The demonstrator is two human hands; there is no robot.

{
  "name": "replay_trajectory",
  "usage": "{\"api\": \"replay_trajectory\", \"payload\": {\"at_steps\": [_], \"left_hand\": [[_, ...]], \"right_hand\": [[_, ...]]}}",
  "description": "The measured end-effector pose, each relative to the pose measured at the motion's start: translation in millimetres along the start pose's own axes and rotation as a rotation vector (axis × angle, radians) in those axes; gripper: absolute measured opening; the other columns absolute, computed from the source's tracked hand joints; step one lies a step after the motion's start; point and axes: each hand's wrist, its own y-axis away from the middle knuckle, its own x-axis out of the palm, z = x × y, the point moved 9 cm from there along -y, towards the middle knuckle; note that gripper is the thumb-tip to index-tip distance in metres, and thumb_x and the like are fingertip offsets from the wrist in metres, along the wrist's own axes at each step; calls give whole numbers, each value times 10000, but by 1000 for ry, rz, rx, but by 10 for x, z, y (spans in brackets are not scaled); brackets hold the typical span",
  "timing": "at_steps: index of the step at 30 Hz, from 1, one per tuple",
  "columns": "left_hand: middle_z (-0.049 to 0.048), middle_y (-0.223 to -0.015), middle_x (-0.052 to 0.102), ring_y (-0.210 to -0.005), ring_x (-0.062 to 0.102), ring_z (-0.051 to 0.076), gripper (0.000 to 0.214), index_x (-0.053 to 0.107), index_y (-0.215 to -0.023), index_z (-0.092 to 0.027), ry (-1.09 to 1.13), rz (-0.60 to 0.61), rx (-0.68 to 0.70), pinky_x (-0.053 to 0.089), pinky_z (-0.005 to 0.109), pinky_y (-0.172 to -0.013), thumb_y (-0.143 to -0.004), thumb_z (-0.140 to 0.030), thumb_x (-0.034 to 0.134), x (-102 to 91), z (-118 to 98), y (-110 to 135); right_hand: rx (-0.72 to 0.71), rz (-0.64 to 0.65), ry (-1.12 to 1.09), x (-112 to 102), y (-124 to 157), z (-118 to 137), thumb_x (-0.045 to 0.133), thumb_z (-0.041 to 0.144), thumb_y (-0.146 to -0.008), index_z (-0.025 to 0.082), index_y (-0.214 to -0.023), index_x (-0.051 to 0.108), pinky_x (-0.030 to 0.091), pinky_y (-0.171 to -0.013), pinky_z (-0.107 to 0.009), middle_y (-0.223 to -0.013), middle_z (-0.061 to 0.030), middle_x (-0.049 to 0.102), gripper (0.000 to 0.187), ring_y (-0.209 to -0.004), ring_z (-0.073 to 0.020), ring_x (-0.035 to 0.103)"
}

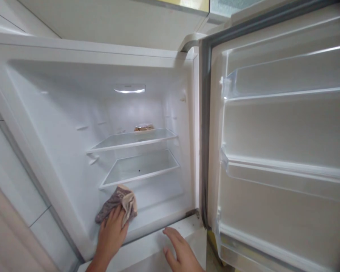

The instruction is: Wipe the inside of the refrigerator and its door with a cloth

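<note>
I look into an open white fridge [59,124]. My left hand [111,235] presses a grey and beige cloth [117,204] against the lower left inner wall, near the floor of the compartment, fingers closed over the cloth. My right hand [180,251] rests with fingers spread on the front ledge [150,245] below the compartment and holds nothing. Above the cloth are two glass shelves, the lower shelf [141,168] bare and the upper shelf [134,139] carrying a small brownish packet [144,128] at the back.
The fridge door [280,151] stands open to the right, its clear door racks holding nothing. A dark rubber seal [205,132] runs down the door's hinge side. A light [129,90] glows on the back wall. White tiled wall [11,177] lies to the left.
</note>
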Motion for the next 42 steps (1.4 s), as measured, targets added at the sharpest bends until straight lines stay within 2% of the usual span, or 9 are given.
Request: {"api": "replay_trajectory", "payload": {"at_steps": [4,12,15,22,25,29,32,35,42], "left_hand": [[68,-1560,456,-1419,410,385,599,515,-1438,-294,-199,160,42,289,658,-1132,-847,-279,418,458,44,-113],[31,-1574,434,-1433,393,373,579,478,-1456,-323,-261,191,87,294,605,-1149,-879,-300,433,569,96,-241],[58,-1569,441,-1424,397,389,556,492,-1450,-318,-252,142,139,285,634,-1136,-898,-323,436,641,-252,-241],[116,-1600,386,-1444,328,457,643,425,-1499,-263,-70,174,266,234,694,-1138,-875,-397,502,928,-1507,-344],[130,-1619,343,-1450,315,460,680,362,-1530,-259,-30,193,383,232,683,-1150,-865,-301,498,1098,-1995,-385],[130,-1607,365,-1444,330,459,639,408,-1508,-276,-24,225,396,255,697,-1135,-874,-193,426,1240,-2209,-404],[133,-1597,385,-1447,332,444,624,448,-1486,-253,21,170,394,248,672,-1157,-864,-262,496,1103,-2102,-354],[122,-1572,432,-1426,379,412,638,459,-1479,-241,26,122,359,264,639,-1168,-852,-320,540,909,-1776,-293],[86,-1478,557,-1325,514,374,560,561,-1403,-259,-131,10,258,374,598,-1118,-850,-333,517,645,-373,-238]], "right_hand": [[35,-45,-11,28,-66,-323,526,307,-899,229,-1377,581,419,-1153,-468,-1431,-123,587,488,-1349,-282,534],[140,-255,-114,-144,-238,-673,501,359,-933,234,-1322,626,448,-1134,-446,-1391,-100,625,427,-1313,-248,570],[165,-307,-130,-161,-311,-687,486,387,-954,227,-1338,608,444,-1138,-436,-1415,-102,603,434,-1327,-236,555],[118,-448,-94,-402,-447,-590,495,405,-961,223,-1367,577,395,-1171,-482,-1448,-107,572,452,-1361,-250,520],[160,-532,-84,-527,-464,-632,473,420,-971,206,-1359,584,395,-1167,-502,-1455,-120,563,457,-1373,-267,506],[177,-524,-48,-557,-485,-645,449,412,-978,183,-1398,547,376,-1185,-493,-1491,-125,524,489,-1413,-264,457],[175,-508,-18,-560,-479,-654,432,419,-984,190,-1402,537,371,-1187,-496,-1491,-120,525,489,-1407,-256,465],[178,-496,5,-552,-477,-690,434,418,-979,183,-1381,553,393,-1173,-492,-1467,-127,547,481,-1383,-255,493],[160,-500,37,-448,-554,-766,436,349,-966,196,-1350,576,412,-1164,-461,-1443,-124,565,436,-1367,-239,510]]}}
